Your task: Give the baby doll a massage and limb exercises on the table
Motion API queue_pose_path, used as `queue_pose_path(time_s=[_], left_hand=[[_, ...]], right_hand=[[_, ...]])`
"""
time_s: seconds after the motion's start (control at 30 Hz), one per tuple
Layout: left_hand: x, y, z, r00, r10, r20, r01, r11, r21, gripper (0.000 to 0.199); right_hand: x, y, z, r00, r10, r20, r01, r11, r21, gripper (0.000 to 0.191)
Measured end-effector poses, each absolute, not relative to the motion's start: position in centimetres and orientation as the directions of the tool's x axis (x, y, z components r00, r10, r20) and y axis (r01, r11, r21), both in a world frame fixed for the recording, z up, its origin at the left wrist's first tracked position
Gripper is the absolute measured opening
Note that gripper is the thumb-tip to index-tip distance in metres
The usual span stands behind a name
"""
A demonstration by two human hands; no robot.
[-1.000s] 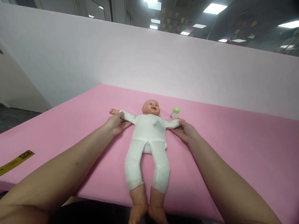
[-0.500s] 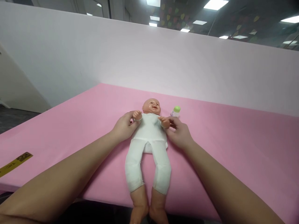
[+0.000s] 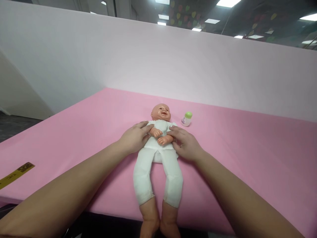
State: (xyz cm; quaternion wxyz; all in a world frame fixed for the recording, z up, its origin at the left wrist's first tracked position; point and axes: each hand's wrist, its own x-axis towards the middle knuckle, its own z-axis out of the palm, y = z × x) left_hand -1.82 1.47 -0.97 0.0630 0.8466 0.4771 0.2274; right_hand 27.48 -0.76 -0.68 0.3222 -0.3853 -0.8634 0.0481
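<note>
Head view: baby doll (image 3: 160, 147) lies faceup on pink counter (image 3: 235, 158), long axis pointing away, head end farthest, btwn L hand (image 3: 135, 137) & R hand (image 3: 187, 143), abt equally near; each w/ fingers curled round one of its arms.

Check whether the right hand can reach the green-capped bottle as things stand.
Probably yes: the bottle sits just beyond the right hand, with only pink tabletop between them. The hand holds the doll's arm, though, and would likely have to let go.
</note>
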Motion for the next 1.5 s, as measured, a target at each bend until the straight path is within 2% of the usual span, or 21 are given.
queue_pose_path(time_s=[0.1, 0.2, 0.33, 0.43, 0.5, 0.6, 0.7, 0.8, 0.87, 0.93, 1.03, 1.1, 1.17, 1.27, 1.37, 1.5], left_hand=[[-1.8, 1.6, -0.9, 0.371, 0.852, 0.369, 0.740, -0.511, 0.438, 0.053], [-2.1, 2.1, -1.2, 0.273, 0.882, 0.384, 0.637, -0.465, 0.615, 0.045], [-2.8, 3.8, -2.5, 0.028, 0.967, 0.252, 0.420, -0.240, 0.875, 0.038], [-3.2, 5.3, -3.4, -0.114, 0.991, 0.075, 0.072, -0.067, 0.995, 0.037], [-3.5, 6.1, -3.7, -0.149, 0.986, -0.074, -0.150, 0.052, 0.987, 0.036], [-4.1, 6.8, -3.5, -0.166, 0.955, -0.244, -0.339, 0.177, 0.924, 0.032], [-4.7, 7.1, -3.1, -0.144, 0.932, -0.333, -0.469, 0.232, 0.852, 0.029], [-4.9, 7.1, -3.0, -0.125, 0.923, -0.363, -0.524, 0.249, 0.814, 0.029], [-4.8, 7.0, -3.1, -0.129, 0.931, -0.341, -0.504, 0.234, 0.832, 0.029], [-4.6, 6.8, -3.2, -0.176, 0.953, -0.246, -0.418, 0.154, 0.895, 0.031], [-4.0, 6.1, -3.4, -0.262, 0.965, 0.030, -0.139, -0.069, 0.988, 0.039], [-3.4, 5.2, -3.2, -0.238, 0.947, 0.217, 0.100, -0.198, 0.975, 0.043], [-2.8, 4.2, -2.9, -0.151, 0.926, 0.346, 0.311, -0.288, 0.906, 0.045], [-2.0, 2.9, -2.2, 0.018, 0.880, 0.474, 0.552, -0.404, 0.729, 0.045], [-1.7, 2.2, -1.9, 0.171, 0.838, 0.519, 0.704, -0.473, 0.530, 0.048], [-1.8, 1.9, -1.7, 0.364, 0.824, 0.434, 0.803, -0.514, 0.303, 0.048]], right_hand=[[27.3, -0.9, -0.6, -0.384, 0.750, 0.539, 0.589, 0.648, -0.482, 0.042], [27.5, -0.4, -0.8, -0.199, 0.833, 0.515, 0.458, 0.544, -0.703, 0.033], [29.2, 1.6, -1.7, 0.097, 0.898, 0.429, 0.216, 0.402, -0.890, 0.043], [31.0, 3.4, -2.6, 0.263, 0.928, 0.264, 0.060, 0.257, -0.964, 0.042], [32.1, 4.4, -3.3, 0.314, 0.938, 0.145, -0.051, 0.169, -0.984, 0.035], [33.5, 5.5, -4.1, 0.302, 0.953, -0.030, -0.216, 0.037, -0.976, 0.034], [34.5, 6.0, -4.6, 0.220, 0.958, -0.186, -0.335, -0.105, -0.936, 0.034], [34.8, 6.1, -4.8, 0.177, 0.963, -0.202, -0.351, -0.130, -0.927, 0.028], [34.6, 5.9, -4.7, 0.201, 0.966, -0.165, -0.309, -0.098, -0.946, 0.029], [33.9, 5.4, -4.3, 0.254, 0.964, -0.071, -0.227, -0.012, -0.974, 0.041], [32.3, 4.0, -3.3, 0.301, 0.934, 0.192, -0.003, 0.202, -0.979, 0.062], [30.9, 2.7, -2.4, 0.256, 0.891, 0.374, 0.213, 0.325, -0.921, 0.065], [29.6, 1.4, -1.7, 0.102, 0.853, 0.512, 0.430, 0.427, -0.796, 0.061], [28.1, 0.1, -1.0, -0.230, 0.777, 0.586, 0.632, 0.577, -0.518, 0.053], [27.5, -0.4, -0.7, -0.454, 0.683, 0.573, 0.661, 0.689, -0.298, 0.048], [27.5, -0.7, -0.2, -0.548, 0.645, 0.533, 0.662, 0.724, -0.194, 0.044]])
